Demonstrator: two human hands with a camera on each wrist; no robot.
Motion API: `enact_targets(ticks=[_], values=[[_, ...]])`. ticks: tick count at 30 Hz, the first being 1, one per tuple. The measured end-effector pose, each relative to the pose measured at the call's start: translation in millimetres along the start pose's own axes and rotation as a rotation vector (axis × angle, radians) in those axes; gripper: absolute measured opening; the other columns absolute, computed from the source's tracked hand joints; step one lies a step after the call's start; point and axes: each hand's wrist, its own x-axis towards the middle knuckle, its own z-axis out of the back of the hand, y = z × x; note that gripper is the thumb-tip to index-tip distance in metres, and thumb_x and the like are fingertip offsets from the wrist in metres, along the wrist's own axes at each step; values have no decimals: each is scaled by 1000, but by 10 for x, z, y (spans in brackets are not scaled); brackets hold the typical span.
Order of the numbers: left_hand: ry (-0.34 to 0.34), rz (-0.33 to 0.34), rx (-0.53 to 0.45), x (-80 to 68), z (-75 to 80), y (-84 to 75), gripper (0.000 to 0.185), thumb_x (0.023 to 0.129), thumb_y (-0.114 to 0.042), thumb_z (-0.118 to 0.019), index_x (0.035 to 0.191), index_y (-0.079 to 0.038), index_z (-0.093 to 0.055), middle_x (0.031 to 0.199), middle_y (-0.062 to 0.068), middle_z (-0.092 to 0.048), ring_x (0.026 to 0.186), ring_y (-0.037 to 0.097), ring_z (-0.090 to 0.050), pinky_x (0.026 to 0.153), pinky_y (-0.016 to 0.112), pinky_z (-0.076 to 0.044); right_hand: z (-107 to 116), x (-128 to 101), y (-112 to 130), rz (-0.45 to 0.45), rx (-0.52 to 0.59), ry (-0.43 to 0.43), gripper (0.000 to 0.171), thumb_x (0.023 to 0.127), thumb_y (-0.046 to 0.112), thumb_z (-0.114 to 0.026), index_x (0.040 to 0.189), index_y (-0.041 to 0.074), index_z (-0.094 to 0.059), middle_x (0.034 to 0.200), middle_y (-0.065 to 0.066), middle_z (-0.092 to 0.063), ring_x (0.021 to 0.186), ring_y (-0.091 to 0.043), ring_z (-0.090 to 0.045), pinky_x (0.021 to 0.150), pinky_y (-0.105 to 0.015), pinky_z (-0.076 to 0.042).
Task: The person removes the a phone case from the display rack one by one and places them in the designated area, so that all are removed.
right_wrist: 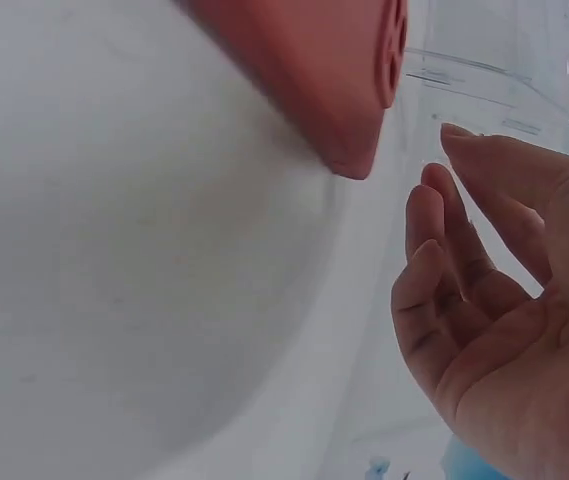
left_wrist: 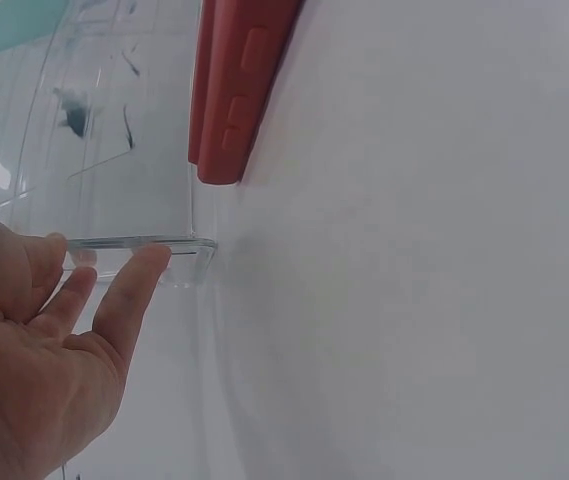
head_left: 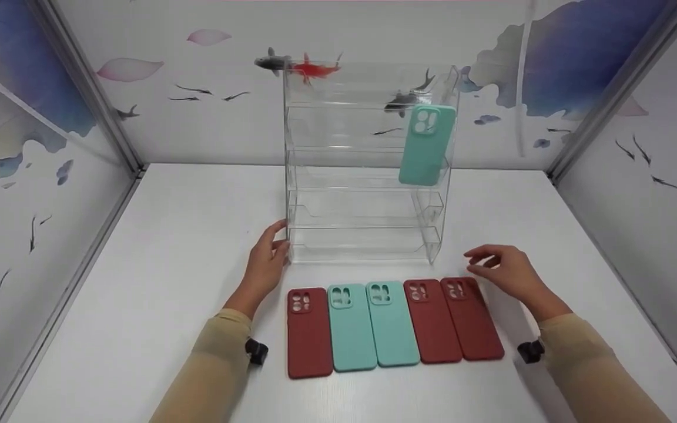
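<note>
Head view, rack: I see a clear acrylic display rack [head_left: 368,176] with several stepped shelves, glossy and hard-edged, standing upright on the matte white table [head_left: 168,247].
Head view, shelved case: 1 teal phone case [head_left: 426,144] leans on an upper shelf at the rack's right side, smooth with rounded corners.
Head view, row: 5 soft-looking cases lie flat in front of the rack, side by side: left red case [head_left: 309,332], 2 teal cases [head_left: 374,326], then 2 red cases [head_left: 455,320], the last 2 overlapping slightly.
Head view, left hand: my left hand [head_left: 268,261] is relaxed, straight fingers touching the rack's lower left corner, grasping nothing.
Head view, right hand: my right hand [head_left: 506,270] hovers just above the rightmost red case, fingers loosely bent, holding nothing.
Left wrist view: fingertips [left_wrist: 149,262] rest against the rack's transparent base edge [left_wrist: 139,243]; a red case end [left_wrist: 234,90] shows raised side buttons.
Right wrist view: palm released, fingers [right_wrist: 434,250] gently curved beside a red case corner [right_wrist: 349,75], apart from it.
</note>
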Motion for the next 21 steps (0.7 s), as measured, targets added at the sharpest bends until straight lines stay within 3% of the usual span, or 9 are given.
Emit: enact_targets(ticks=[4, 11, 21], values=[[1, 0, 21, -1, 8, -4, 51, 112, -18, -46, 161, -20, -33, 161, 8, -41, 138, 28, -55, 106, 39, -59, 111, 142, 217, 62, 19, -129, 26, 99, 20, -72, 124, 11, -74, 113, -13, -74, 98, -27, -69, 73, -17, -57], [4, 2, 8, 26, 3, 1, 51, 111, -17, -46, 161, -20, -33, 161, 8, -42, 138, 28, -55, 107, 39, -59, 332, 379, 602, 152, 130, -316, 25, 99, 19, -71, 123, 12, -74, 108, -11, -74, 87, -1, -67, 75, -3, -54], [3, 7, 8, 13, -4, 12, 51, 111, -17, -47, 161, -20, -33, 162, 7, -40, 139, 28, -55, 108, 38, -58, 495, 639, 1005, 197, 235, -422, 26, 98, 19, -71, 123, 12, -75, 107, -12, -74, 85, 2, -69, 78, -6, -57]])
